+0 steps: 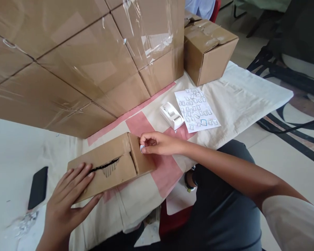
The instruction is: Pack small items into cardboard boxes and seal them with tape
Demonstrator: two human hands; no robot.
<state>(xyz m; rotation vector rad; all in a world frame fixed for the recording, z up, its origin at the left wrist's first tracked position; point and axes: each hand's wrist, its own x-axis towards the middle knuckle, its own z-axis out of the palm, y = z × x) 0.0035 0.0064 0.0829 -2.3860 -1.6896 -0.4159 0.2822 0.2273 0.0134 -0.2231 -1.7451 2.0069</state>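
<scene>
A small cardboard box (107, 148) lies on the cloth in front of me, with a torn, ragged slit in its upper face. My left hand (70, 195) rests on the box's left end, its fingers spread flat over the cardboard. At the right end face, my right hand (157, 143) pinches a small white and bluish sticker (142, 149) between thumb and fingertips. The sticker is at the box's end face; whether it touches cannot be made out. Beyond the right hand sit a white plastic tape-dispenser-like device (172, 115) and a white sheet (197, 109) with several small outlined marks.
Stacked cardboard boxes (89, 66) wrapped in clear tape form a wall along the back. Another taped box (211, 48) stands at the back right. A black phone (38, 188) lies at the left. The cloth-covered table (261, 92) ends at the right, above the floor.
</scene>
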